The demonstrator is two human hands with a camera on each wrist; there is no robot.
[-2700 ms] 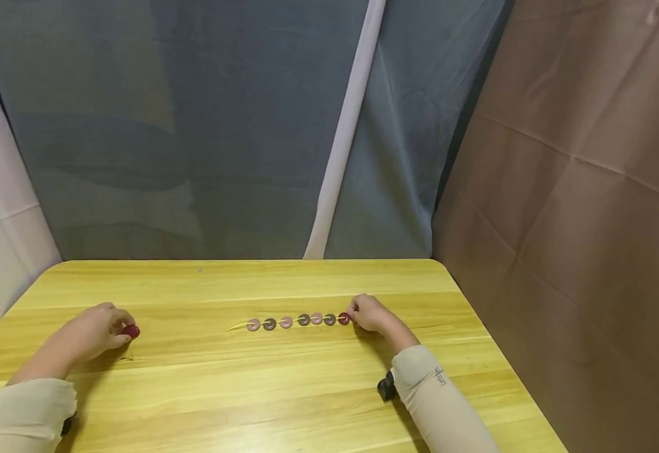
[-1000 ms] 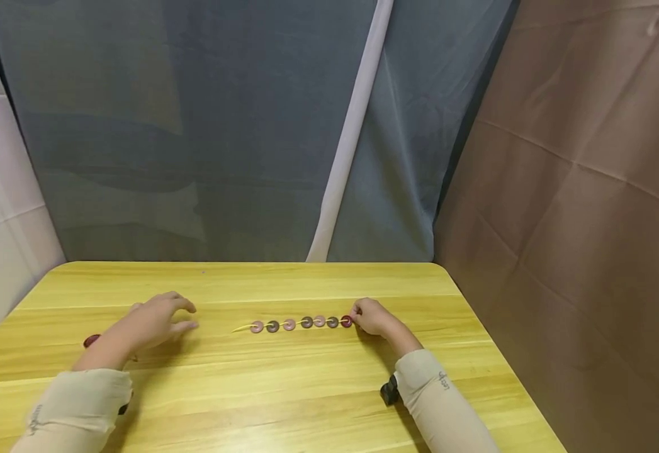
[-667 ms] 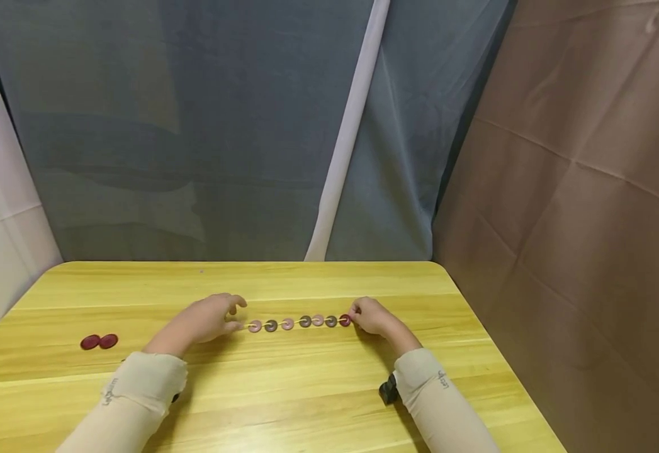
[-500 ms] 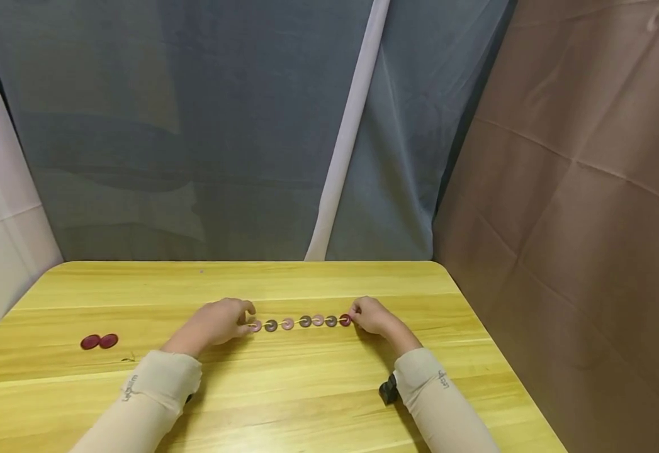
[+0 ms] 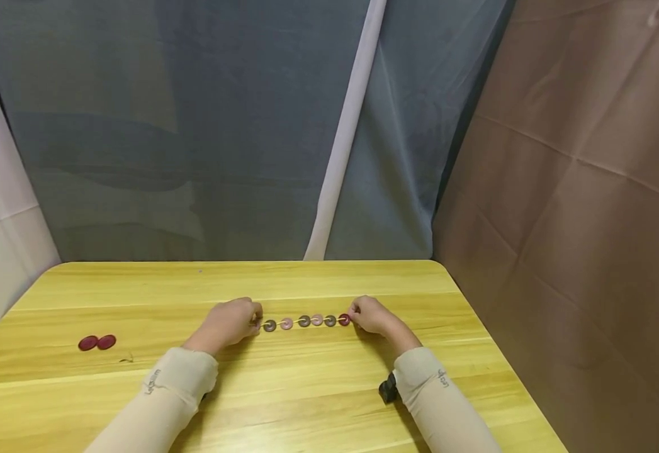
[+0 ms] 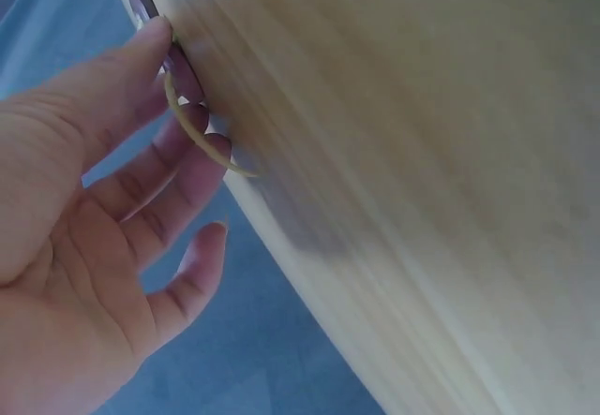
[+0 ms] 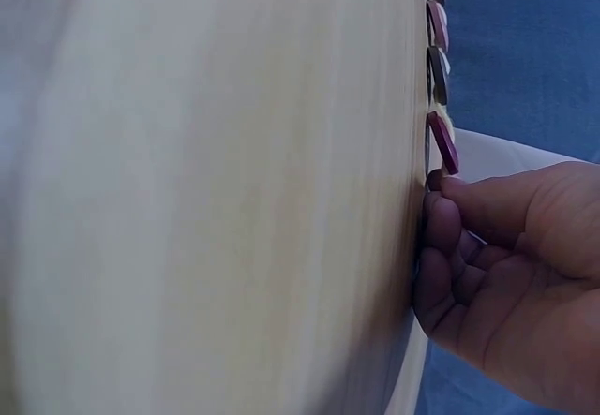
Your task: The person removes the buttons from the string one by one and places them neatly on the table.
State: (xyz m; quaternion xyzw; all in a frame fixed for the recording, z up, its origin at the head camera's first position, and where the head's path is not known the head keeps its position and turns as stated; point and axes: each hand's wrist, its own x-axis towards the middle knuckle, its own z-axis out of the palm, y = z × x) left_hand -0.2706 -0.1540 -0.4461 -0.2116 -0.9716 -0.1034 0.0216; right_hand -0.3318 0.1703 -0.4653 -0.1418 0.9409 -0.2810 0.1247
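A row of round buttons point(image 5: 303, 321), grey, pink and dark red, is threaded on a yellow cord across the table in the head view. At its left end my left hand point(image 5: 230, 324) pinches the last pink button between thumb and fingers. The cord's curved free end point(image 6: 197, 136) passes by those fingers in the left wrist view. My right hand point(image 5: 369, 314) pinches the other end of the string, just beside the dark red button point(image 7: 443, 143); its fingertips hide what lies between them.
Two loose dark red buttons point(image 5: 106, 341) lie side by side on the left of the wooden table point(image 5: 306, 390). A thin dark scrap point(image 5: 128, 358) is near them. Grey cloth point(image 5: 136, 157) hangs behind the table, and brown cloth point(image 5: 578, 220) hangs on the right.
My left hand has let go of a dark red button at the left, moved right and taken hold of the string's left end. The right hand has stayed in place.
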